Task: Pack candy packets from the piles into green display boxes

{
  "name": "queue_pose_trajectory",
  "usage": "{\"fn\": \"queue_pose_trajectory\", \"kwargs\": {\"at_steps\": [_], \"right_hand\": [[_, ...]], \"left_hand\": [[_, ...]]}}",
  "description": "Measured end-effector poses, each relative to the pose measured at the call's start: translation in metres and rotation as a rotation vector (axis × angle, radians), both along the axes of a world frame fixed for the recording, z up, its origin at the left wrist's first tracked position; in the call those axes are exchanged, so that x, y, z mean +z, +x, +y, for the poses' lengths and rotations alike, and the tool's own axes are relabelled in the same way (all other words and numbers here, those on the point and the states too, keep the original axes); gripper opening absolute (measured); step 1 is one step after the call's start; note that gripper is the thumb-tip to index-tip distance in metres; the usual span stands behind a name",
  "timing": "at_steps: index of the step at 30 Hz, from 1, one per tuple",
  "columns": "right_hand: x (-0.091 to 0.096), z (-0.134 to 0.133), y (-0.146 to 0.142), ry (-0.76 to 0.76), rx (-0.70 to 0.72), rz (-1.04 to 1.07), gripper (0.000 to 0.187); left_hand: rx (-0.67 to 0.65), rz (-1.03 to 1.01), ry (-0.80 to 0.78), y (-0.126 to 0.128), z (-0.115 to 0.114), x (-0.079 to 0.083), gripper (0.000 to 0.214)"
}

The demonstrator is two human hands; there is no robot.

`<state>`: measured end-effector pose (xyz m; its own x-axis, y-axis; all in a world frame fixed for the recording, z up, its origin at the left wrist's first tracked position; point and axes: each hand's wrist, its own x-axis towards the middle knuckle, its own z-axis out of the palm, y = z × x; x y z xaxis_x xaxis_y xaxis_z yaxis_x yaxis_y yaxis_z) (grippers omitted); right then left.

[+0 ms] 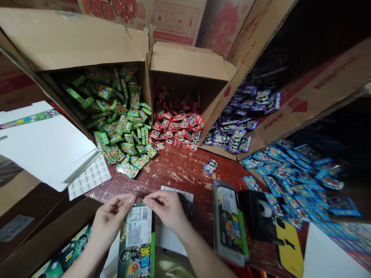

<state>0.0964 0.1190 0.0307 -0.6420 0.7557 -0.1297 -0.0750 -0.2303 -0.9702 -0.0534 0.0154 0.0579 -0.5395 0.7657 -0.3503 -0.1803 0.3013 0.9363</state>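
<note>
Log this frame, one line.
left hand: pinching green packet top | right hand: pinching same | behind: green, red, purple, blue sachet boxes

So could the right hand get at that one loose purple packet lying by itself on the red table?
Probably yes. The right hand pinches the top of the green pack together with the left hand, but only bare table lies between it and the purple packet.

I can read very little here. At 6 o'clock I see a green pack (136,247) with big Chinese letters near its bottom end and a white label with a barcode higher up, too small to read. At 12 o'clock, red Chinese letters stand on a brown box (116,8), cut off by the edge. At 3 o'clock a box flap (300,106) shows a red arrow. At 9 o'clock, a sheet of round stickers (89,177) is too small to read.
</note>
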Motion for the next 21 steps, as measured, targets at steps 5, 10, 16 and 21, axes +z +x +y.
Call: {"fn": "queue_pose_trajectory", "kwargs": {"at_steps": [5,10,16,21], "right_hand": [[0.007,0.016,0.018,0.106,0.09,-0.073,0.022],[0.009,0.022,0.042,0.41,0.048,-0.119,0.017],[-0.038,0.07,0.11,0.492,-0.246,-0.457,0.013],[-0.052,0.083,0.122,0.464,-0.164,-0.482,0.01]], "left_hand": [[-0.15,0.076,0.092,0.021,0.009,-0.01,0.024],[-0.236,0.096,0.142,0.029,0.019,-0.02,0.018],[-0.435,0.031,0.138,0.042,0.052,-0.039,0.019],[-0.54,0.009,0.158,0.064,0.072,-0.05,0.02]]}}
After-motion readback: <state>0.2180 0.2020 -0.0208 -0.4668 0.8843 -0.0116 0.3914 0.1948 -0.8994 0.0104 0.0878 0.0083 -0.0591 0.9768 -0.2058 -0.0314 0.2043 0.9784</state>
